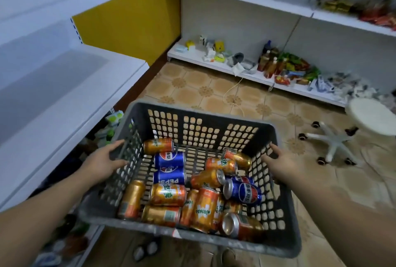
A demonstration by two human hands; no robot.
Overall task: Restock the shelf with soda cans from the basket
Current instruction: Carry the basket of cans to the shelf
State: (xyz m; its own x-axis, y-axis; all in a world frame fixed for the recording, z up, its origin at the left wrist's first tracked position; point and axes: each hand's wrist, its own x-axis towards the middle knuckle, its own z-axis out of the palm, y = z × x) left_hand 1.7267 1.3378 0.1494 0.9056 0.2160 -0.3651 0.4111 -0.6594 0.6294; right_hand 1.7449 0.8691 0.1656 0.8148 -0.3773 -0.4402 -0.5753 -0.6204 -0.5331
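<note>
A grey slotted plastic basket (203, 116) hangs in front of me above the tiled floor. Several soda cans lie loose on its bottom: orange Mirinda cans (205, 208) and blue Pepsi cans (169, 159). My left hand (105, 159) grips the basket's left wall from outside, fingers curled over its rim. My right hand (282, 161) grips the right wall the same way. A white shelf (70, 86) stands bare at my left, its front edge close to the basket.
A second white shelf unit (246, 73) along the far wall holds bottles, snack packets and small boxes. A white swivel stool (372, 116) on casters stands at the right. A thin cable (233, 88) trails across the floor. Goods sit on the lower left shelf (109, 125).
</note>
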